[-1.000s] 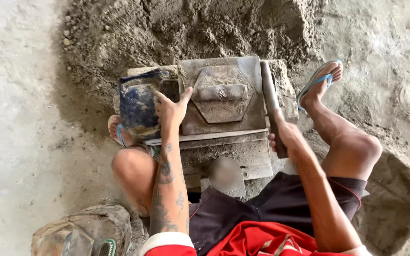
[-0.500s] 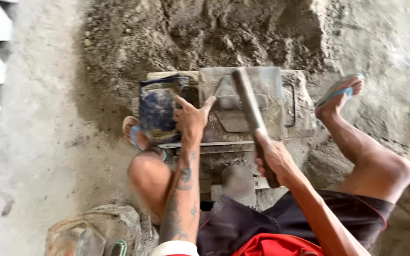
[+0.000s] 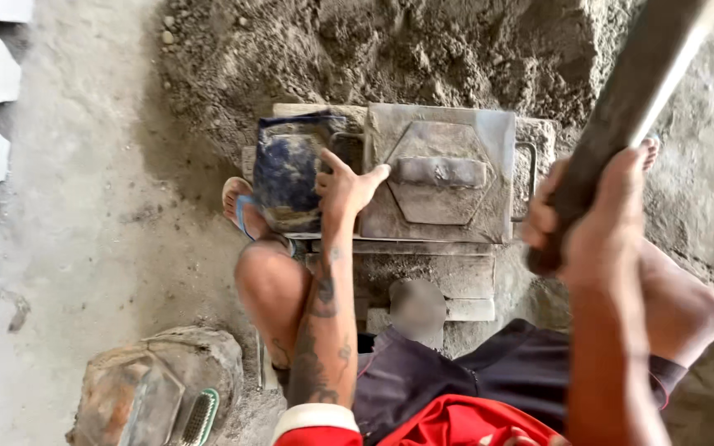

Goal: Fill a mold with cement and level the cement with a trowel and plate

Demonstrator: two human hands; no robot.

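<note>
We sit low with our knees spread around a grey metal mould [image 3: 444, 177] that lies flat in front of us, its long side running left to right, a raised hexagonal plate with a bar handle at its centre. Our right hand [image 3: 592, 219] is clenched around the lower end of a thick wooden bar [image 3: 630, 103], which rises up and away to the upper right, its long axis steeply tilted and its far end out of view. The mould lies down and to the left of that grip, well below the raised bar. Our left hand [image 3: 345, 186] is nearer the mould: it rests with fingers spread, palm down, across the seam between the mould's left edge and a blue, mud-caked container [image 3: 287, 169] beside it, gripping nothing. The left forearm reaches straight forward from our lap. Behind the mould lies a heap of damp sand [image 3: 390, 49].
</note>
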